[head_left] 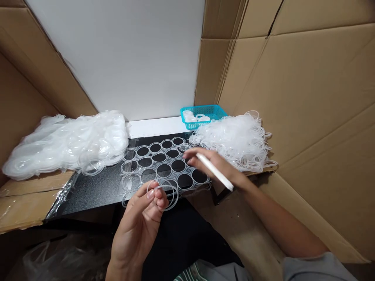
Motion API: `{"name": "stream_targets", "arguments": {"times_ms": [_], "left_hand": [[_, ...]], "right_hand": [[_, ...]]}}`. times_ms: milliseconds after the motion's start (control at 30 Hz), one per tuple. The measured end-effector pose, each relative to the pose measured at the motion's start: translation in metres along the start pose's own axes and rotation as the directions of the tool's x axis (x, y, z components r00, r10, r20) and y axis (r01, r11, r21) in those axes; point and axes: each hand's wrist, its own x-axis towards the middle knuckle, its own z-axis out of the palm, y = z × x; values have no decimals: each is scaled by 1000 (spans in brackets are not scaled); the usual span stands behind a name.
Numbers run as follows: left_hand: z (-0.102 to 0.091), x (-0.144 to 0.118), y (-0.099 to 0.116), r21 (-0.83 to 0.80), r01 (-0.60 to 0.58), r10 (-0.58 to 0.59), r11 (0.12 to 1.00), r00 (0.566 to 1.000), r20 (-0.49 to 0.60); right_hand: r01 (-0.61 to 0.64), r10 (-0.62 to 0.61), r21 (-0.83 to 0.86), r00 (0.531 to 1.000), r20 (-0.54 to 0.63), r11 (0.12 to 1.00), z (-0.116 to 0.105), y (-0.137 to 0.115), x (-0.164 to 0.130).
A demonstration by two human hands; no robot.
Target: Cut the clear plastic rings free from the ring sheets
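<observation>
Here the left hand (140, 222) pinches loose rings (168, 197) off the sheet (164, 166), while the right hand (218, 166) grips a white stick (214, 171); next, more rings need freeing.

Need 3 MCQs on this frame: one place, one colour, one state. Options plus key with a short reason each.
1. Where does the small basket sit?
A. behind the loose ring pile, at the white wall
B. on the left bag heap
C. in the person's lap

2. What colour is the basket?
A. red
B. turquoise
C. black

3. What is the left hand doing?
A. lying flat on the tabletop
B. pinching a clear ring
C. gripping the white stick

Key:
1 A: it stands beyond the ring pile, by the wall.
2 B: its mesh is turquoise.
3 B: fingertips pinch a clear ring; the right hand has the white stick.
</observation>
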Motion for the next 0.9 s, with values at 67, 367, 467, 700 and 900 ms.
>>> {"name": "stream_targets", "arguments": {"times_ms": [67,367,467,700,900], "left_hand": [[0,1,-1,24,-7,7,1000,1000,-10],[-41,-17,-15,349,-285,350,893,926,-139],[-85,-17,-40,567,-275,387,777,918,-85],[-203,24,-95,988,-107,369,111,928,59],[-175,28,-67,984,-168,285,67,948,142]], "right_hand": [[1,-48,210,975,219,978,35,-15,-15],[-149,62,437,976,207,887,49,-48,-10],[-101,15,373,974,228,922,32,-57,0],[-70,3,233,961,277,970,5,-87,16],[-41,-21,222,962,272,974,5,-81,21]]}}
